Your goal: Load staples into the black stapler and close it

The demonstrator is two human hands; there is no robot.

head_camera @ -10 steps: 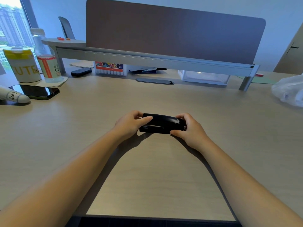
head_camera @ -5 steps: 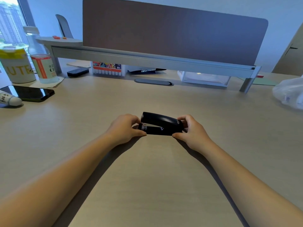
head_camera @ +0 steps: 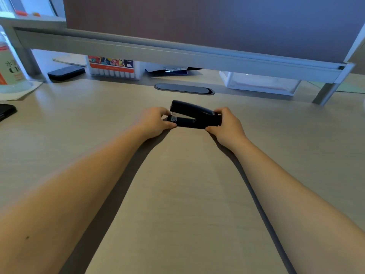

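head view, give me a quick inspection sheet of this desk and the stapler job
surface: pale wood desk, bare in front of the arms
job's things: black stapler lying on the desk, top lifted slightly at its left end; no loose staples seen
clutter: marker box, dark case, clear tray, bottle at the far left
grippers: left hand grips the stapler's left end, right hand its right end
cables: nothing seen; grommet cover closed
surroundings: partition screen on a grey rail behind the desk

An office: a wood-grain desk (head_camera: 177, 194) with a partition screen (head_camera: 197, 22) and cable grommet (head_camera: 184, 89).
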